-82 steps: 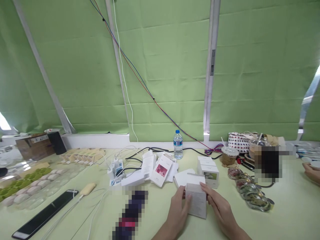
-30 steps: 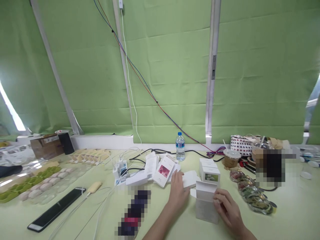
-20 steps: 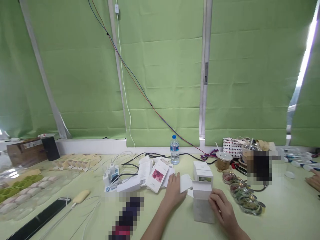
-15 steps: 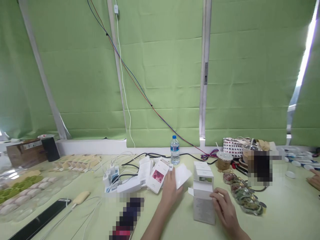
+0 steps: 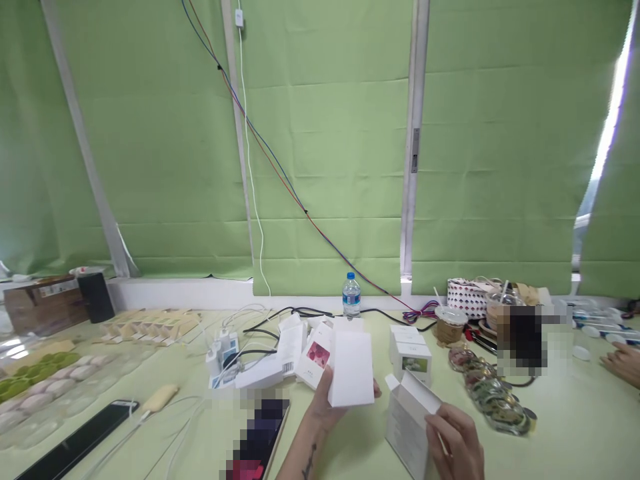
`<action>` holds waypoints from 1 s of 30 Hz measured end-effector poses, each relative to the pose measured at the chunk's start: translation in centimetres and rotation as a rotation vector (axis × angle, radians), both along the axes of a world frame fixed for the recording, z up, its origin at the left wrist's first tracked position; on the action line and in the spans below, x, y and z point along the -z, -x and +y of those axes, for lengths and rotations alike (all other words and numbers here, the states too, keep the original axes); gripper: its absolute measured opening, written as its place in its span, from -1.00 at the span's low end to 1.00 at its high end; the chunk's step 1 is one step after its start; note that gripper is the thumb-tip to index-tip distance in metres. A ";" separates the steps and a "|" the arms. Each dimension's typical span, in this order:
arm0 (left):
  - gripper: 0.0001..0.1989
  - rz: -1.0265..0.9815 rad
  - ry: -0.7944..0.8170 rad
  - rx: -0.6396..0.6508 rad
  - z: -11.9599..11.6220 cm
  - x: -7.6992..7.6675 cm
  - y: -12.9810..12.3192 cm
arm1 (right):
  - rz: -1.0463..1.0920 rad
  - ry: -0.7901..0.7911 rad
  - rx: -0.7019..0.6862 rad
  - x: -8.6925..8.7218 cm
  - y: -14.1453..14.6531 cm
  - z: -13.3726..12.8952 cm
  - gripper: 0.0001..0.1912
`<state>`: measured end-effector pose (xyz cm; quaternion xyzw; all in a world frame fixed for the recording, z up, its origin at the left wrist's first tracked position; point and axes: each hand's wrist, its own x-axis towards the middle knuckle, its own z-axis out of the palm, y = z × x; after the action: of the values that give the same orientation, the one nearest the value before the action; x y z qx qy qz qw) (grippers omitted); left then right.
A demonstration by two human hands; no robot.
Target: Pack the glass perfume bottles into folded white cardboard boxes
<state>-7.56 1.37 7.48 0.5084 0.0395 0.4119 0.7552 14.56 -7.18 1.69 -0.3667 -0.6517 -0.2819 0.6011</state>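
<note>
A plain white box (image 5: 352,368) is gripped by my left hand (image 5: 327,399), its thumb on the near left side and fingertips showing at the right edge. My right hand (image 5: 456,437) pinches the upper right edge of an open white carton (image 5: 407,420), whose flaps stand up and which leans on the table. Just behind that carton are closed white boxes (image 5: 411,353), the front one with a green picture. Left of my left hand lies a white box with a pink picture (image 5: 316,357), beside other white boxes (image 5: 291,345).
A water bottle (image 5: 351,295) stands at the back. On the right are round clear packets (image 5: 490,393), a drink cup (image 5: 450,325) and another person's hand (image 5: 623,363). Phones (image 5: 83,433), cables, a power bank (image 5: 160,398) and egg-shaped items in trays lie left.
My left hand now holds the white box upright, turned towards me, where a white piece was tilted before. The open carton has tilted and moved nearer, with my right hand at its flap.
</note>
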 end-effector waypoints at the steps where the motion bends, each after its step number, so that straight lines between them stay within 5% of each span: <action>1: -0.13 0.025 -0.008 -0.002 0.0 0.0 -0.1 | 0.017 0.055 0.034 0.0 -0.2 -0.1 -0.80; 10: 0.03 0.187 -0.049 -0.286 0.0 0.3 -0.1 | -0.155 0.273 0.103 -0.8 -1.2 -1.1 -0.79; 18: 0.05 0.135 -0.097 -0.423 -0.6 -0.5 -1.4 | -0.288 0.490 0.003 -3.1 -4.0 0.3 -0.73; 24: 0.09 0.373 -0.393 -0.677 -1.7 -0.7 -1.9 | -0.213 0.549 -0.019 -2.2 -3.7 0.4 -0.72; 27: 0.02 0.562 -0.658 -0.871 -2.2 0.2 -2.3 | -0.125 0.526 -0.014 -1.9 -3.0 0.0 -0.71; 30: -0.08 0.682 -0.902 -0.929 -2.6 1.5 -3.0 | 0.027 0.510 -0.076 -2.7 -2.1 -0.7 -0.72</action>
<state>-4.54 -1.26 6.01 0.8007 0.3104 0.4849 0.1654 16.65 -7.91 4.36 -0.4853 -0.7070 -0.0805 0.5081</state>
